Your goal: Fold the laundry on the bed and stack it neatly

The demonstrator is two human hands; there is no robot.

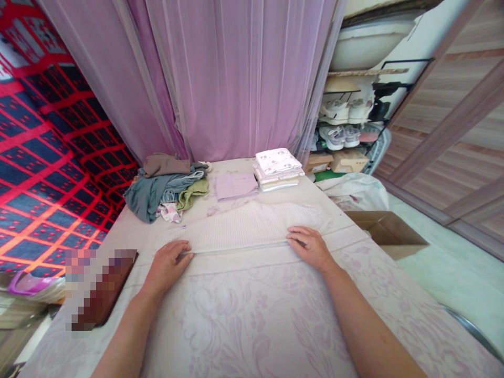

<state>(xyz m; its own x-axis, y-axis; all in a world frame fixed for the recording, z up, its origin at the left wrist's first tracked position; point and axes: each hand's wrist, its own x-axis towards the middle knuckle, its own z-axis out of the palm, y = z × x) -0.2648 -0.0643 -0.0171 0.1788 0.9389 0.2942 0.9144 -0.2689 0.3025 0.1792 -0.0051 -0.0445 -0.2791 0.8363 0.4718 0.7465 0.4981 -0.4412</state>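
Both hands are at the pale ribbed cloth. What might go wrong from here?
The pale ribbed cloth nearly matches the bedsheet, so a crooked edge might be missed. With the left hand and right hand spread along its near edge, the middle could sag if lifted. The folded stack beyond has uneven layers; a bump could shift it.

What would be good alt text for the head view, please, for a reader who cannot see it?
A person's left hand and right hand rest at the near edge of a pale striped cloth laid across a floral sheet. Beyond it lie a jumbled clothes pile, a folded lilac cloth and a stack of folded fabric, before purple curtains.
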